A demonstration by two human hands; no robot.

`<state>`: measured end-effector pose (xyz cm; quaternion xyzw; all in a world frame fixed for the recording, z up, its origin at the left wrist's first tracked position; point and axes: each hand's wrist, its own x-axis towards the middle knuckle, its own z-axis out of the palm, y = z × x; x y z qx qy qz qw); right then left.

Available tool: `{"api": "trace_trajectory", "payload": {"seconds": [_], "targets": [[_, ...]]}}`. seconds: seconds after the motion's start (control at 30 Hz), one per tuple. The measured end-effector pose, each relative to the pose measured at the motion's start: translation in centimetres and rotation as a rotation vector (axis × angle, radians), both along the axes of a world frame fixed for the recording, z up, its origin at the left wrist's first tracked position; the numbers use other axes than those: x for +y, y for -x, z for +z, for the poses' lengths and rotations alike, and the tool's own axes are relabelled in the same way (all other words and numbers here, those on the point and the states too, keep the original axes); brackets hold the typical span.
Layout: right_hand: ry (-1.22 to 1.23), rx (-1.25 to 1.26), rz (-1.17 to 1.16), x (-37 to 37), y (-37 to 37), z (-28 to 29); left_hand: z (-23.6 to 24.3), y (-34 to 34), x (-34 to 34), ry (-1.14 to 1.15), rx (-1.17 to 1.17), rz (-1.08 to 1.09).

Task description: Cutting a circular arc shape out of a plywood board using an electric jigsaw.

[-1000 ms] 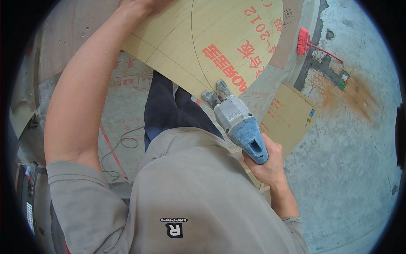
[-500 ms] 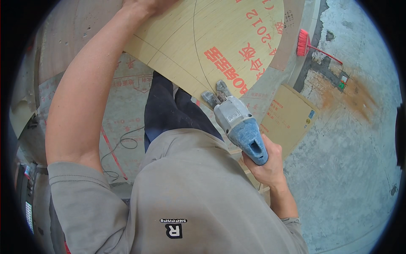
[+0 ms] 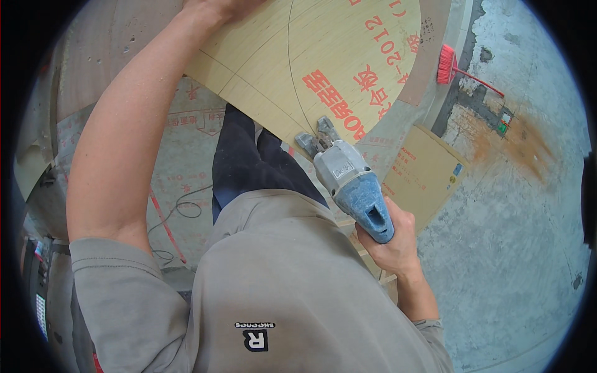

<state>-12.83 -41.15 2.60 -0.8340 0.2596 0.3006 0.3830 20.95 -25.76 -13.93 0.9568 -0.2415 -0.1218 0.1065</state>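
Seen from above, nearest is a person's grey-brown short-sleeved cotton shirt, with dark blue trousers beyond. The bare right hand is wrapped around the rear of a blue-and-silver power tool, a grip that seems meant to steady and steer it. Its forked metal foot rests at the near corner of a pale yellow plywood board with red print; the prongs straddle a curved dark line, apparently to align tool and mark. Well apart, the left hand is over the board's far left, perhaps bracing it; its fingers are cut off, so I cannot tell their pose. Farther right, a flat tan panel and a red-bristled broom lie near grey concrete floor.
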Motion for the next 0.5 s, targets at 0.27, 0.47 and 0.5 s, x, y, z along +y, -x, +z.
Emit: {"api": "trace_trajectory", "payload": {"seconds": [0.27,0.47,0.5], "targets": [[0.000,0.006,-0.020,0.24,-0.35,0.11,0.05,-0.08,0.22,0.025,0.017,0.005],[0.026,0.010,-0.051,0.70,-0.47,0.29,0.25,-0.31,0.21,0.026,0.027,-0.002],[0.026,0.008,-0.053,0.58,-0.27,0.26,0.18,-0.35,0.16,0.016,0.029,-0.006]]}}
